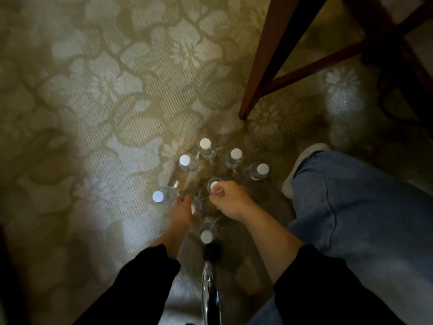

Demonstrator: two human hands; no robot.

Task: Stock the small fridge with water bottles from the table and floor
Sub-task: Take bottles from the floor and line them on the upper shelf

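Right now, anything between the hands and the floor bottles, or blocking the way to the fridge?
Nothing visible blocks the hands: the right hand grips the centre bottle at its cap, and the left hand holds the neighbouring bottle. The fridge is not in view, so that path cannot be judged.

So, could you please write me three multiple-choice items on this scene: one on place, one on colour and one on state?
1. Where do the bottles stand? A table B carpet C fridge
2. What colour are their caps? A blue B red C white
3. What does the right hand do? A grips a bottle top B hangs idle C rests on a knee
Answers: B, they stand on the patterned carpet; C, every visible cap is white; A, it curls round a cap.
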